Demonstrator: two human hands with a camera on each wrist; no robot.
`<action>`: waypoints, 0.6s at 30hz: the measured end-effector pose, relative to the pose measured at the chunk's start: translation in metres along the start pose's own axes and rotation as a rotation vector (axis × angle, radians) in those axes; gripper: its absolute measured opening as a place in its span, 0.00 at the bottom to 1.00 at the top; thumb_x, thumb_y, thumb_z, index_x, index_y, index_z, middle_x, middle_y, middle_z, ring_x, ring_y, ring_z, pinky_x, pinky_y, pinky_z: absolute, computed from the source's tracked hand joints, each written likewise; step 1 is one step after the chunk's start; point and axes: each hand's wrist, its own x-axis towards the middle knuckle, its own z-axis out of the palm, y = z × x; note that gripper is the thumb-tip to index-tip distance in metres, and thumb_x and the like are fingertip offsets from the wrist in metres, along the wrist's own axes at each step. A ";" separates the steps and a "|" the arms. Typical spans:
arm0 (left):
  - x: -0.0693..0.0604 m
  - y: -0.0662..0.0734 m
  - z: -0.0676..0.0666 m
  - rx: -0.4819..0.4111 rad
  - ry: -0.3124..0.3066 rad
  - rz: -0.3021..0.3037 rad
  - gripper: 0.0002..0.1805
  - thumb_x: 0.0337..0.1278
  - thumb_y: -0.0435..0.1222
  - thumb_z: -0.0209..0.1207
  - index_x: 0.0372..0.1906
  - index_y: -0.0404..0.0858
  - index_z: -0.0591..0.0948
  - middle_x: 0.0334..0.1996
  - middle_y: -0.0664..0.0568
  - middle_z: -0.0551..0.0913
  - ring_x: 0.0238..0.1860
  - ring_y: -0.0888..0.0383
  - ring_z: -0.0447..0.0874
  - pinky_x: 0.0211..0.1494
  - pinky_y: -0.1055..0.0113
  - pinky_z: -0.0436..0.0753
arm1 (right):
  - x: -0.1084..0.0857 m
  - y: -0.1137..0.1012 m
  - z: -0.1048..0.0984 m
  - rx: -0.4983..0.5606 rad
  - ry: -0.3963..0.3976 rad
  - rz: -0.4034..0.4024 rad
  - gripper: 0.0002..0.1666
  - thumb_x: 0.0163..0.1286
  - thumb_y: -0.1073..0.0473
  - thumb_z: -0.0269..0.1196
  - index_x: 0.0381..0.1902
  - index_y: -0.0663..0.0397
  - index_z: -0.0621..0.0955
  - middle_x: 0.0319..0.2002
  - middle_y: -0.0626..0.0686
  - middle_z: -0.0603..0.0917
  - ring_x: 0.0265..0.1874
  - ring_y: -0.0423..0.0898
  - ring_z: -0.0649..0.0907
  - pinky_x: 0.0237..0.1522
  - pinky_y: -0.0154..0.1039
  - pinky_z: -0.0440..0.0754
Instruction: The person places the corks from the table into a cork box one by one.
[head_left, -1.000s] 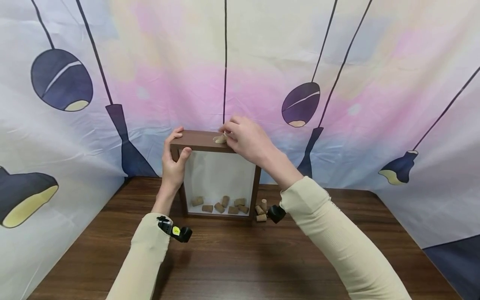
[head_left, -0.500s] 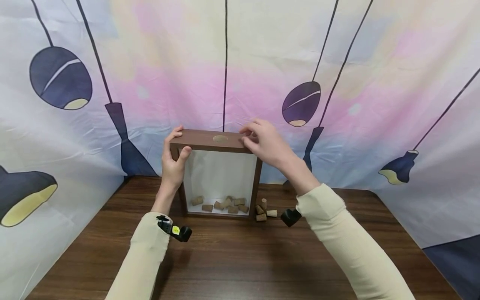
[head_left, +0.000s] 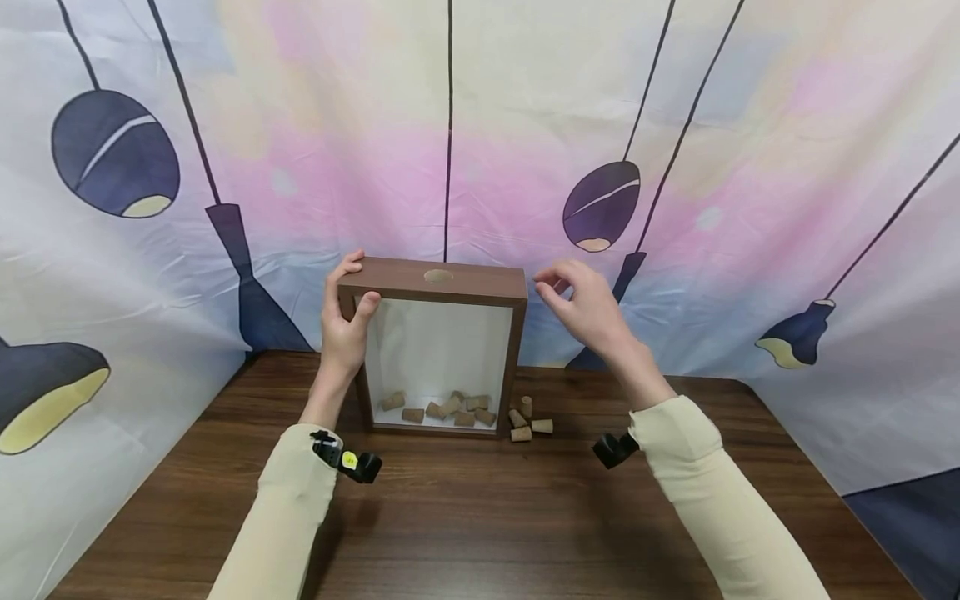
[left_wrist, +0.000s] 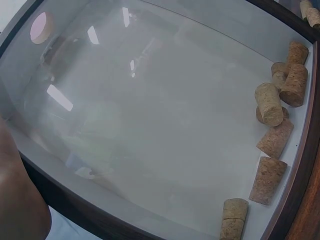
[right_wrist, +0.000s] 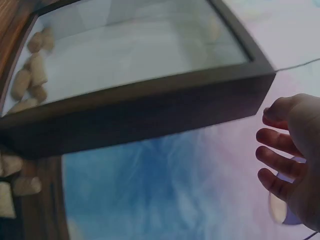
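A brown wooden shadow box (head_left: 480,283) with a clear front stands upright on the table, an oval hole (head_left: 438,276) in its top. Inside, several corks (head_left: 464,418) lie along the bottom; the left wrist view shows these corks (left_wrist: 269,181) close up. My left hand (head_left: 345,329) grips the box's upper left corner, thumb on the front and fingers over the top. Off the box's upper right corner, my right hand (head_left: 588,308) is in the air, fingers loosely bent and holding nothing. Several loose corks (head_left: 542,426) are on the table beside the box's lower right corner.
The dark wooden table (head_left: 480,517) runs back to a printed cloth backdrop (head_left: 375,125) with hanging lamps drawn on it. Close behind the box hangs this cloth. A small black camera (head_left: 615,450) sits on the right wrist.
A cork at the hole in the top has dropped into the box among the others. My right hand has let go and moved right and down, away from the box. The left hand stays put.
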 end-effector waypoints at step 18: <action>0.001 0.031 0.006 -0.021 0.001 -0.021 0.36 0.65 0.50 0.62 0.59 0.24 0.66 0.70 0.34 0.65 0.76 0.50 0.58 0.77 0.54 0.53 | -0.055 0.050 0.056 -0.017 -0.226 0.125 0.11 0.72 0.57 0.63 0.46 0.57 0.85 0.41 0.52 0.85 0.37 0.45 0.83 0.41 0.44 0.82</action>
